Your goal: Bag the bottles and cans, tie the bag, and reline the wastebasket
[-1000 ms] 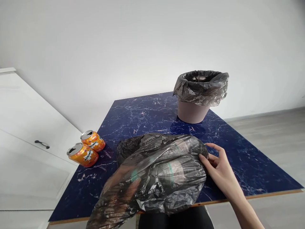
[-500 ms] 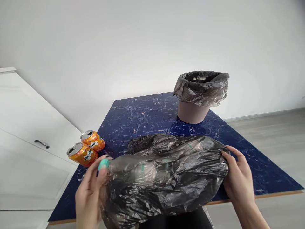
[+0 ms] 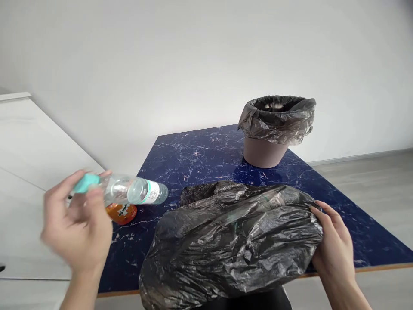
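Note:
My left hand is closed round the neck of a clear plastic bottle with a teal cap, held sideways in the air over the table's left edge. My right hand grips the right end of a crumpled black bin bag lying on the near part of the blue marbled table. Another bottle shape shows faintly through the bag's plastic. An orange drink can lies on the table just under the held bottle, partly hidden by my left hand.
A small mauve bin lined with a black bag stands at the far right of the table. White cabinet doors run along the left. A grey floor lies to the right beyond the table's edge.
My left hand has drawn the clear bottle out of the bag's left end and carried it up and left. The bag has sagged flatter. My right hand keeps its grip.

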Demonstrator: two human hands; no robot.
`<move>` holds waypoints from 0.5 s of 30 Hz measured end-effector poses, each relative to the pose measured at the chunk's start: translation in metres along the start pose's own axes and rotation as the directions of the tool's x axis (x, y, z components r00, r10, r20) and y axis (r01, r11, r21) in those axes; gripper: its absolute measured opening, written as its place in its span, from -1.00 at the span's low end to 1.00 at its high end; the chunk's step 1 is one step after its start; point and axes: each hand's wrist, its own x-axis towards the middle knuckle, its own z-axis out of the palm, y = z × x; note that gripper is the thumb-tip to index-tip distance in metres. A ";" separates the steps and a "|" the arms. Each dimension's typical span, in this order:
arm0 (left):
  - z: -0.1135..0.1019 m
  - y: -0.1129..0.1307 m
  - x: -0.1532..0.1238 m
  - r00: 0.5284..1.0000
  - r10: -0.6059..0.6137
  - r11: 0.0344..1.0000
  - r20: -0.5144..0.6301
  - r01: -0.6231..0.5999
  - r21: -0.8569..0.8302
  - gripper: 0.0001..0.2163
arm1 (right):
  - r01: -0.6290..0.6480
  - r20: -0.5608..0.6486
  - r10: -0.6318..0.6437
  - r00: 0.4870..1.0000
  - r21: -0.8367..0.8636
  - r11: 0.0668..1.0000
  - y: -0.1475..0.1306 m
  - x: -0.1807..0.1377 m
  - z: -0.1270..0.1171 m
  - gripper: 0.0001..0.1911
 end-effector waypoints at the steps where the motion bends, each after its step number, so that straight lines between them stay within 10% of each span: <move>1: 0.010 -0.002 0.005 0.999 0.037 0.999 0.011 -0.037 -0.021 -0.62 | -0.002 0.003 0.002 1.000 -0.002 1.000 0.000 0.000 0.000 -0.41; 15: 0.063 -0.070 0.045 0.960 -0.041 0.993 0.275 0.008 0.120 -0.65 | -0.005 0.029 0.006 1.000 -0.018 1.000 -0.001 -0.004 0.003 -0.46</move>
